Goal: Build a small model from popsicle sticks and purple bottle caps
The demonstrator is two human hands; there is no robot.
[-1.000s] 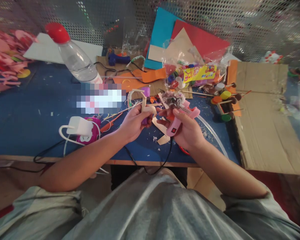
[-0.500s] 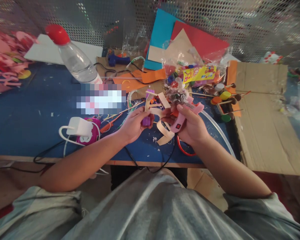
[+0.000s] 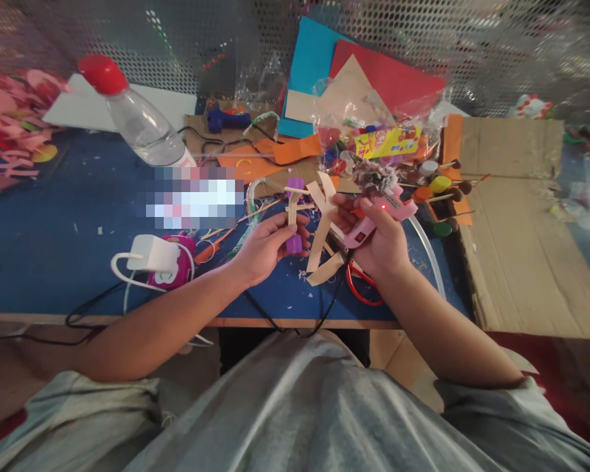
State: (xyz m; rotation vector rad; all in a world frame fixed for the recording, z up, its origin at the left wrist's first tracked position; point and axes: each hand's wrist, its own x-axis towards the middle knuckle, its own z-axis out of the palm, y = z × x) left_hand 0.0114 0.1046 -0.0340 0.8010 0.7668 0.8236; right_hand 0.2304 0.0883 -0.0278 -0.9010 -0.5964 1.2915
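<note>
My left hand (image 3: 268, 248) is closed around a small piece made of wooden sticks (image 3: 292, 211), with a purple part (image 3: 294, 244) at its near end and another at its far end. My right hand (image 3: 381, 239) grips a pink glue gun (image 3: 362, 231) whose small red light shows. Grey, fluffy scraps cling about its front, and the tip is hard to make out. Beside my right fingertips are beige strips (image 3: 319, 239), partly crossing one another; whether those fingers pinch a strip is unclear. Red-handled scissors (image 3: 361, 288) lie partly under my right hand.
A red-capped bottle (image 3: 137, 118) stands back left, behind a white plug (image 3: 152, 252) on a magenta socket block (image 3: 181, 262). Paint pots (image 3: 440, 185), brushes and a plastic bag (image 3: 388, 141) lie right of centre. Cardboard (image 3: 516, 229) covers the right side. A black cord (image 3: 332, 308) hangs near the front edge.
My hands have moved slightly apart. The beige strip that reached my left fingers is now clear of them, by my right fingers. The glue gun has shifted right, and its red light now shows.
</note>
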